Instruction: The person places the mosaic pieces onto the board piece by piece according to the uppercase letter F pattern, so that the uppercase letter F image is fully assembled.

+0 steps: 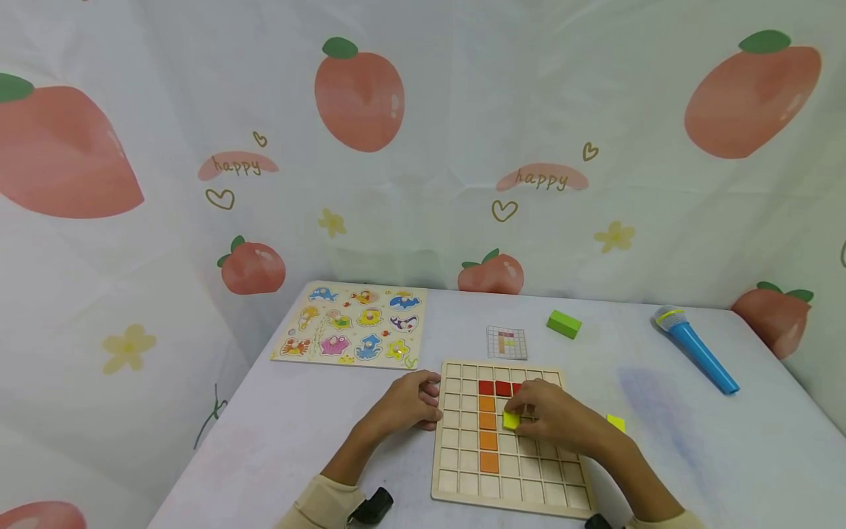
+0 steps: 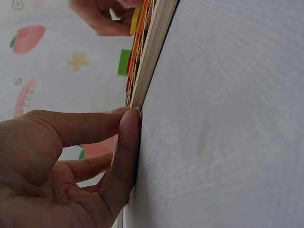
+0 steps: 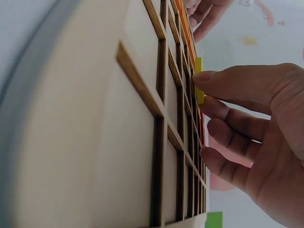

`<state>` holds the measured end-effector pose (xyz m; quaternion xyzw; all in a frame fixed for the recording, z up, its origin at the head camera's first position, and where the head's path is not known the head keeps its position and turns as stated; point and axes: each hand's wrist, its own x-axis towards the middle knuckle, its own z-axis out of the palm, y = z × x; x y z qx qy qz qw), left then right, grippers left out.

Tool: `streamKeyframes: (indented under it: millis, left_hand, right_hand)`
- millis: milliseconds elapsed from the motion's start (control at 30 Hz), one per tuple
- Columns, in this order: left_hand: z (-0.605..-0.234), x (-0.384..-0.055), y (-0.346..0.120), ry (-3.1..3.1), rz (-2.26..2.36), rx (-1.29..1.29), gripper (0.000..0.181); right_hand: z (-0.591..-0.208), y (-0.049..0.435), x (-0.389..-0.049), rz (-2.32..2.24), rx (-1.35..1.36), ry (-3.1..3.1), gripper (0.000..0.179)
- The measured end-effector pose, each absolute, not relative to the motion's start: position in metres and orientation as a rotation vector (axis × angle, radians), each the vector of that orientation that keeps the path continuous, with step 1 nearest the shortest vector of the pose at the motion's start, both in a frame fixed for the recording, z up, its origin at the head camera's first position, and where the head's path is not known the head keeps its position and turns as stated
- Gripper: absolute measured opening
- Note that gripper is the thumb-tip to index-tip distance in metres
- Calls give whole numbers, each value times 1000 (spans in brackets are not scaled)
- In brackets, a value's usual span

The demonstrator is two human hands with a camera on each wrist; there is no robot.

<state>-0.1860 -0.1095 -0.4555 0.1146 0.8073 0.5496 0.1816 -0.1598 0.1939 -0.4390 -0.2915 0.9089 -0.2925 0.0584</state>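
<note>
A wooden grid board lies on the table, with red tiles in an upper row and a column of orange tiles below them. My right hand is over the board, pinching a yellow square tile between thumb and fingers. In the right wrist view that yellow tile stands above the grid, tilted on edge to the camera. At the board's left side my left hand holds the edge; the left wrist view shows its thumb and finger pinching there.
Behind the board lies a printed pattern card, with a green block right of it. A sea-animal puzzle board sits at back left. Another yellow tile lies beyond my right forearm, and a blue toy microphone at far right.
</note>
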Motion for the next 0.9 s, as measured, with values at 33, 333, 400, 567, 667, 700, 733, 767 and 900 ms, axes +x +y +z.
streamKeyframes:
  millis: [33,333,400,567,667,700,733,767,900]
  left_hand:
    - [-456,-186,-110,2282,1549,323,63]
    - [-455,-186,-110,2294,1533,333,64]
    - [-456,-186,-110,2295,1530,333,64]
    - [-455,-186,-110,2294,1534,335,64]
    - [-455,-186,-110,2298,1531,338,64]
    - [-455,-186,-110,2298,1531,338,64]
    - [-455,-186,-110,2299,1531,339,64]
    - [-456,-186,-110,2300,1529,338,64]
    - [-456,-187,-110,2291,1535,335,64]
  right_hand:
    - [-439,193,-160,-881,-883,2755,18]
    - [-439,190,-160,-848,-893,2752,18]
    - [-439,190,-160,-844,-895,2758,18]
    - [-438,188,-159,-844,-879,2760,18]
    - [-437,187,-158,-851,-866,2752,17]
    - [-437,187,-158,-851,-863,2751,17]
    - [-436,187,-158,-851,-862,2751,17]
    - [-436,187,-158,-852,-860,2751,17]
    - [-436,187,-157,-849,-855,2759,18]
